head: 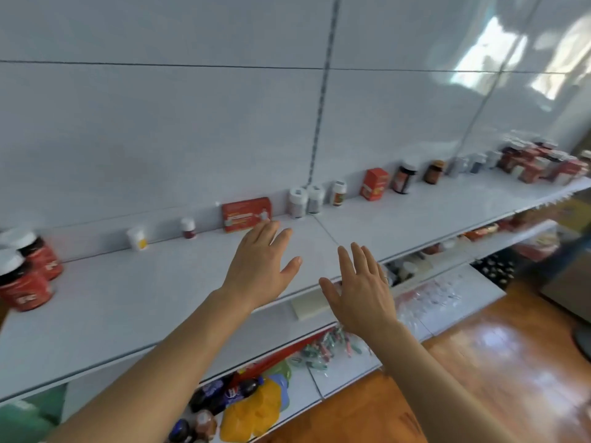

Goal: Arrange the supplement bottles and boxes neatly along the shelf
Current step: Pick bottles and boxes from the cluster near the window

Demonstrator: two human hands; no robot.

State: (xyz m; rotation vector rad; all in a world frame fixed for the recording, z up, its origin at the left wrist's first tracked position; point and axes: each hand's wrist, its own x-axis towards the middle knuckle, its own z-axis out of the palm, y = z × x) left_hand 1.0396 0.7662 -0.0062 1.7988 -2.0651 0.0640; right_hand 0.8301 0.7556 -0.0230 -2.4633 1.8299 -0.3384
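Both hands are stretched out over the white shelf (160, 302) with straight, spread fingers, and they hold nothing. The left hand (260, 266) is above the shelf surface, and its fingertips come close to the flat red box (247, 214) that stands on its long edge against the tiled wall (192, 123); whether they touch the box cannot be told. The right hand (359, 290) is over the front edge of the shelf, apart from all the products.

The supplements stand in a loose row along the back of the shelf. Left of the flat red box there are a small dark bottle with white cap (188, 228) and a small white bottle (137, 238). At the far left, nearer the front, two big red jars (28, 273) with white lids stand together. Right of the flat box there are two white-capped bottles (305, 199) touching each other, then one more white-capped bottle (338, 193), an upright red box (374, 184), a dark bottle with red label (404, 179) and a brown bottle (434, 172). At the far right a dense group of boxes and bottles (537, 163) fills the shelf; it is blurred.
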